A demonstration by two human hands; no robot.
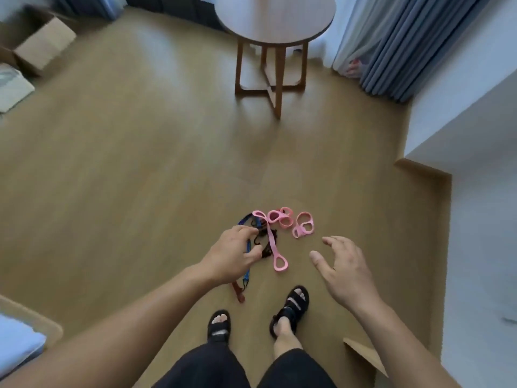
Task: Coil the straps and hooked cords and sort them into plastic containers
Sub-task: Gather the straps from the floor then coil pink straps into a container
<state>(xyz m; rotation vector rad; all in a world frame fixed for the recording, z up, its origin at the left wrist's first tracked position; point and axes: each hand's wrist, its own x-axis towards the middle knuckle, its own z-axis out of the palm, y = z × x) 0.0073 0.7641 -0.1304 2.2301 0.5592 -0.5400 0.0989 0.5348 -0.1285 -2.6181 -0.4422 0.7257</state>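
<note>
The left hand (235, 252) is reached down with fingers and thumb curled over a blue cord (247, 268); whether it actually grips the cord or only hangs above it cannot be told. The right hand (345, 271) is open, fingers spread, holding nothing. The blue cord lies on the floor (140, 177) with its long axis from 12 to 6 o'clock, passing under the left hand, and a red cord (238, 292) trails from its 6 o'clock end. Just at 3 o'clock of the left hand lies a tangle of dark cords (265, 238), and across it a pink strap (270, 242) runs from 11 to 5 o'clock, with a loop at each end. At 12 o'clock of the right hand lie two bunches of pink loops (281, 218), near each other but apart. All of these sit on the floor just ahead of the person's sandals (293, 303). Farther off at 12 o'clock stands a round table (275, 21), well apart from the cords. There are curtains (405, 43) at 1 o'clock, and a cardboard box (42, 44) at 10 o'clock.
</note>
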